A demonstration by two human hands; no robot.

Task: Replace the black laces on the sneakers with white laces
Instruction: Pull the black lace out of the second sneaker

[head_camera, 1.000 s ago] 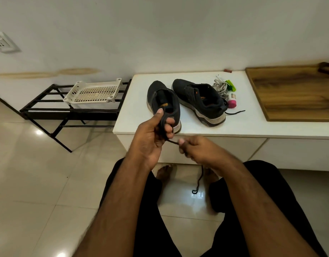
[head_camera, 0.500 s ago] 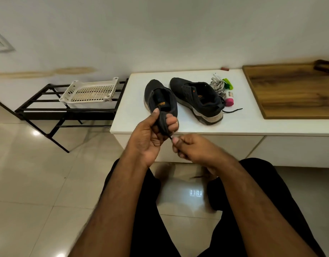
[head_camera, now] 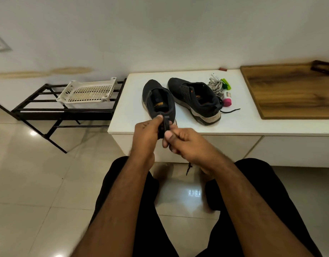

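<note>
Both hands working a bundled black lace (head_camera: 164,125) just in front of the white cabinet (head_camera: 234,125): left hand (head_camera: 147,135) gripping the bundle, right hand (head_camera: 184,143) pinching it, one end dangling below. Both sneakers (head_camera: 194,100) sitting on the cabinet, apparently unlaced. White laces (head_camera: 216,86) lying beside the right-side sneaker, untouched; relacing seemingly not yet starting.

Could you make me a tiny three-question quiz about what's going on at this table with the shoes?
1. True or false: both sneakers stand on the white table.
2. What do the left hand and right hand hold between them?
3. The white laces lie: A) in the basket; B) beside the right-hand sneaker; C) on the floor.

Key: 1 true; 2 a bundled black lace; 3 B.
</note>
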